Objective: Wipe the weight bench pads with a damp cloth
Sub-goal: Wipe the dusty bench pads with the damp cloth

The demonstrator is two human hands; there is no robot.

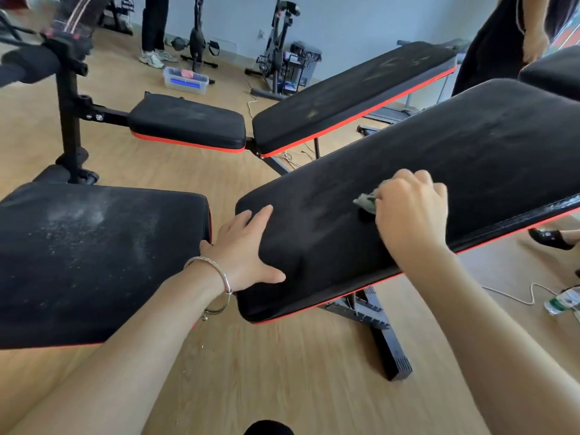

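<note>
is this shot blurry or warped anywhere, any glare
Head view: wide-angle bowing curves the edges of the back pad; motion blur smears the top-left foam roller and softens the right hand gripping the cloth; the left hand is sharper; mild sheen on the pad's right edge, no harsh glare.

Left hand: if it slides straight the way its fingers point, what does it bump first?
Probably nothing. The left hand would just slide over bare back pad toward its far edge, passing left of the cloth and right hand.
</note>
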